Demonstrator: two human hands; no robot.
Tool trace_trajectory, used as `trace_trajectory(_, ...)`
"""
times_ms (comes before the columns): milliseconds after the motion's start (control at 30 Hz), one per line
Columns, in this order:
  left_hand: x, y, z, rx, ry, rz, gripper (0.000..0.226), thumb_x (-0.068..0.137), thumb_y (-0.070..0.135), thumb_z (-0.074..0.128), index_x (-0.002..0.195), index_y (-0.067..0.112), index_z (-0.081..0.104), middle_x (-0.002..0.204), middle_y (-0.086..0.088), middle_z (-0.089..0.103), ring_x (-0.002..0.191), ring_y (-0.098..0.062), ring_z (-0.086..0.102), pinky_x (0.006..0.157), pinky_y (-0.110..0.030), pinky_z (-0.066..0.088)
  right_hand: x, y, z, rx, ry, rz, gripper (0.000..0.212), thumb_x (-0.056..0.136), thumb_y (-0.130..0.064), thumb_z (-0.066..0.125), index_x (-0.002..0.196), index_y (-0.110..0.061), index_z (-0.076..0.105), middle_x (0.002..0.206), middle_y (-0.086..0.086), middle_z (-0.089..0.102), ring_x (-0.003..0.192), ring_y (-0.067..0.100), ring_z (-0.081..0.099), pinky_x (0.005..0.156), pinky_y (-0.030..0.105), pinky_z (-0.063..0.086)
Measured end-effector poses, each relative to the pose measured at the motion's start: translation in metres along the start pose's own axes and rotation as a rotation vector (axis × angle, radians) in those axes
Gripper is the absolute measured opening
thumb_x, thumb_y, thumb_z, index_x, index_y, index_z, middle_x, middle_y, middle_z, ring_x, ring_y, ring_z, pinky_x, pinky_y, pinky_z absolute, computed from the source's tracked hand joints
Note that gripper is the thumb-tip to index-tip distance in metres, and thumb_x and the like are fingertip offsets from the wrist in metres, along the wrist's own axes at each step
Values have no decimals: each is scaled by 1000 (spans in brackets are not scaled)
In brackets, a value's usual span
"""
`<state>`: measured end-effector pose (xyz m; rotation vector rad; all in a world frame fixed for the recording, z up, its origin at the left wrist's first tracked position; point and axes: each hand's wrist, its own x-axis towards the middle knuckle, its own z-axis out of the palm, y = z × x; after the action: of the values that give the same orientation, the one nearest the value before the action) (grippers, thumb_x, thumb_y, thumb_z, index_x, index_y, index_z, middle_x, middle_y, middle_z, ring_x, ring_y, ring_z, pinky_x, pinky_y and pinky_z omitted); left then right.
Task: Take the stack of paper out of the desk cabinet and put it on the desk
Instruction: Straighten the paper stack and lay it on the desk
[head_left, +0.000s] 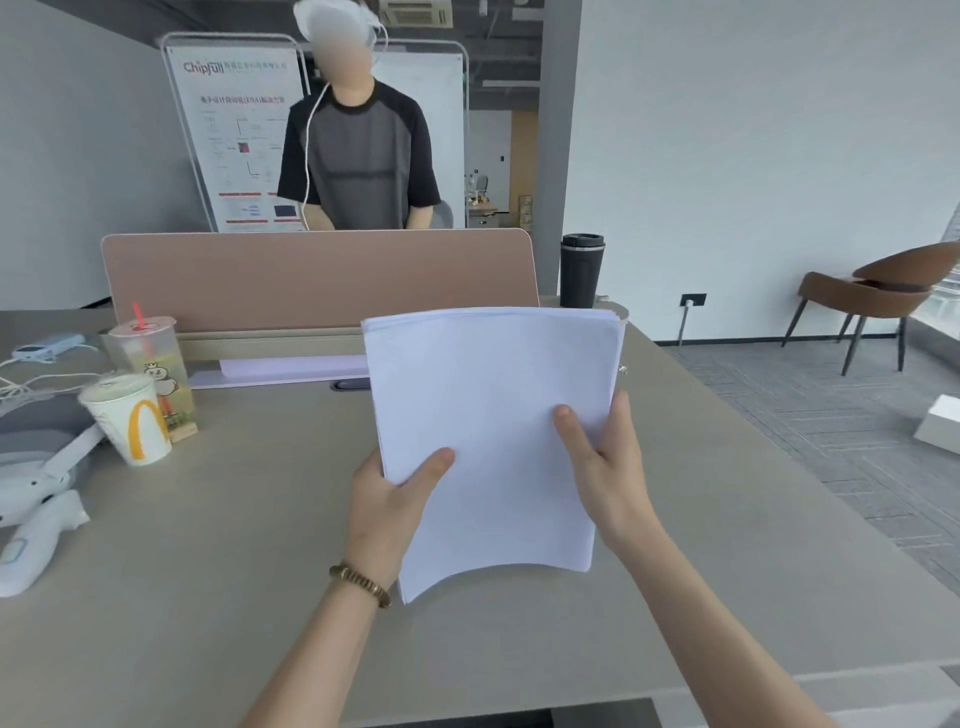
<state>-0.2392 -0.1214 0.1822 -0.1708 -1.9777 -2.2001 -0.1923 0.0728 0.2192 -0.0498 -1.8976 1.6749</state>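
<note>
A stack of white paper (493, 395) hangs above the grey-beige desk (234, 545), held in both hands, its near edge curling down. My left hand (389, 499) grips the stack's left edge, thumb on top, with a beaded bracelet on the wrist. On the right edge sits my right hand (602, 457), thumb pressed on the top sheet. The desk cabinet is out of view.
Two drink cups (132, 421) stand at the left, beside white handheld devices (36, 525) and cables. A tan divider screen (311, 275) runs along the desk's far side, with a black tumbler (582, 270) at its right end. A person stands behind the screen. A brown chair (878, 296) is at the right.
</note>
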Motion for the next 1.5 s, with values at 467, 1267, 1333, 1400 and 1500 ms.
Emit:
trace_trajectory(467,-29,-66,-12,155,-74,-165,18,79,14,84,91,26,77,83,24,78,81,9,72,65,-6,52,-43,89,-5,-109,-109,190,16,97,-27,58,105,-35,48,99,-26,70,91,-10,66,73,15,50)
trace_trajectory(1267,-6,-54,115,184,-133,-80,45,76,16,85,112,29,61,102,21,72,85,14,68,73,-17,50,31,94,-112,-294,81,273,26,82,-34,75,80,-17,56,75,-6,60,65,12,55,55,23,39)
trace_trajectory(1333,-4,-54,137,177,-153,-98,46,76,16,85,112,28,58,103,21,70,87,12,66,72,-15,48,42,99,-131,-316,61,291,28,82,-35,74,95,-13,62,90,0,68,76,18,61,60,27,47)
trace_trajectory(1400,-1,-58,157,176,-175,-112,47,76,15,85,113,25,58,105,18,69,93,6,65,72,-16,48,52,105,-149,-341,39,317,33,84,-33,72,109,-13,62,102,3,70,88,22,66,69,33,53)
trace_trajectory(1500,4,-66,187,185,-199,-136,46,75,14,85,112,23,58,104,16,69,94,3,66,70,-16,48,62,114,-174,-415,-18,346,44,79,-37,71,113,-12,60,107,6,69,97,27,65,77,36,54)
